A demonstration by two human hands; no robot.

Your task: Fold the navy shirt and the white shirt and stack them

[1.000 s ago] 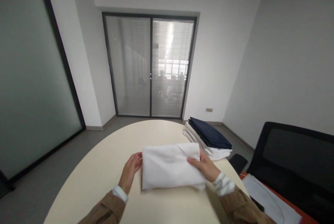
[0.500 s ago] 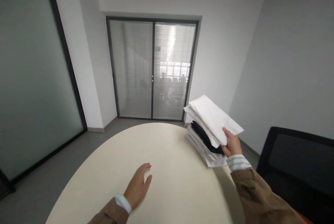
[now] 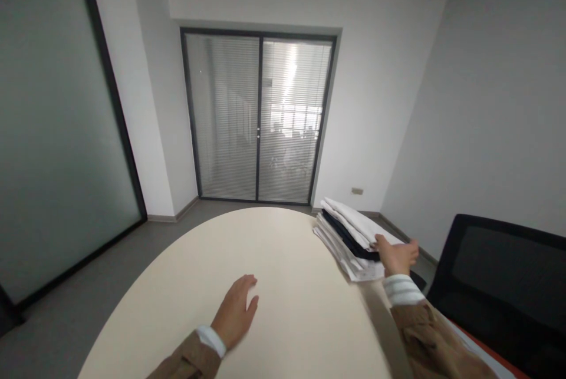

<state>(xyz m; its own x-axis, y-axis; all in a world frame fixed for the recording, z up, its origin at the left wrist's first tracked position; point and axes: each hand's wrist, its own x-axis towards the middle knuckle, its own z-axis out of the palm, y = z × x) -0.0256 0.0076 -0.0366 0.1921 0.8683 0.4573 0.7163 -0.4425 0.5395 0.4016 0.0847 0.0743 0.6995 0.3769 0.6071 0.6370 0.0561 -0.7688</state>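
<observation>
A stack of folded cloth items lies at the right edge of the round table. On top is a white folded cloth, above a dark folded cloth; several white folded cloths make up the bottom layers. My right hand is at the near right end of the stack, fingers spread, thumb side close to the top cloth; whether it touches cannot be made out. Over the tabletop, left of the stack, my left hand has its fingers and thumb apart and holds nothing.
A black mesh-backed chair stands at the right, with an orange-red edge low beside my right sleeve. Beyond the table is a glass door with blinds. A frosted glass panel is on the left.
The white folded cloth has come down from my right hand onto the stack. The right hand has let go and its fingers have spread. My left hand has hardly moved.
</observation>
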